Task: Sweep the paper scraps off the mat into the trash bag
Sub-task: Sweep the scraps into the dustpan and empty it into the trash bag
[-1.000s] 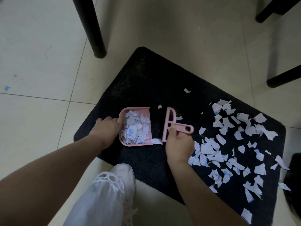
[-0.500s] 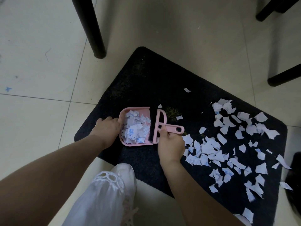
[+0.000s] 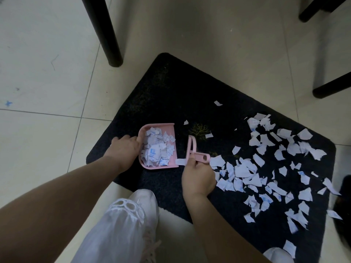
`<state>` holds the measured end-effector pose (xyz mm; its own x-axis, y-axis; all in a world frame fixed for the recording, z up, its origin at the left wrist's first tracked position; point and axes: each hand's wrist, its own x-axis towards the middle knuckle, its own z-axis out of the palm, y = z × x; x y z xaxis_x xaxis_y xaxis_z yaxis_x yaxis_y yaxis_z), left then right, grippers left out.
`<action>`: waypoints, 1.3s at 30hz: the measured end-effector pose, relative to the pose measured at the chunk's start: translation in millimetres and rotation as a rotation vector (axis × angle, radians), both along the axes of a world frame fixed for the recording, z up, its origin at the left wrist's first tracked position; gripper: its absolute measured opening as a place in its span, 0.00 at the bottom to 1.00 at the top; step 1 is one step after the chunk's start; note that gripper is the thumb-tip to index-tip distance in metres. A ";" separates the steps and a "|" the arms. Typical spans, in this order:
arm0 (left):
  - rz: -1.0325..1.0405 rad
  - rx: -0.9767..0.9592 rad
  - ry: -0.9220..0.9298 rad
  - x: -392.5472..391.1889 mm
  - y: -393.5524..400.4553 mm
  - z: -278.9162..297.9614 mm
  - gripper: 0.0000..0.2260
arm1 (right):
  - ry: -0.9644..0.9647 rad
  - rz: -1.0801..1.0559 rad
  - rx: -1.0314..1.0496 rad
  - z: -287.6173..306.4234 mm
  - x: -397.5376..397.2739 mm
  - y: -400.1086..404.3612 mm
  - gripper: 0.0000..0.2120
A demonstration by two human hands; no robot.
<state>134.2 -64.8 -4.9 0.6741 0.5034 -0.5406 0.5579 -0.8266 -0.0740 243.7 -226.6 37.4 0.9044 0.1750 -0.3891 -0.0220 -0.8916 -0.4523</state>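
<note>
The pink brush (image 3: 191, 149) was gripped in the right hand (image 3: 198, 179), just right of the dustpan (image 3: 173, 145) steadied by the left hand (image 3: 124, 149); the paper scraps (image 3: 266, 168) lay rightward across the mat (image 3: 171, 88)

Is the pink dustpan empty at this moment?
No, the pink dustpan, held at its back by the left hand, already holds a heap of white paper scraps.

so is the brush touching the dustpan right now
Apart. The head view shows a strip of dark mat between the pink brush in the right hand and the open edge of the dustpan, which the left hand holds.
</note>
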 end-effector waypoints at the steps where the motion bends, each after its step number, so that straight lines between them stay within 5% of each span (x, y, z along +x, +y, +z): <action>1: 0.002 -0.003 0.005 0.0 -0.2 0.3 0.36 | 0.031 -0.022 0.050 -0.7 -1.9 3.5 0.24; 12: 0.020 -0.034 -0.051 1.1 3.4 2.4 0.37 | 0.019 -0.130 0.286 8.5 38.0 11.5 0.22; 21: 0.148 -0.065 -0.108 34.6 15.1 0.5 0.40 | -0.271 0.007 0.011 15.5 120.5 28.3 0.24; 26: 0.135 -0.058 -0.029 56.9 16.0 0.3 0.38 | -0.207 0.074 -0.107 5.9 126.3 35.1 0.22; 34: 0.121 -0.043 -0.022 56.1 15.8 -1.3 0.38 | -0.046 0.154 0.103 -2.0 102.7 44.8 0.18; 39: 0.124 -0.047 -0.013 56.3 15.5 1.0 0.38 | -0.109 0.015 0.179 4.0 125.2 34.3 0.20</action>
<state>190.5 -49.4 -4.0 0.6156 0.5572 -0.5573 0.6564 -0.7539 -0.0286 368.9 -192.3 41.4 0.9364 0.2461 -0.2503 0.0483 -0.7967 -0.6024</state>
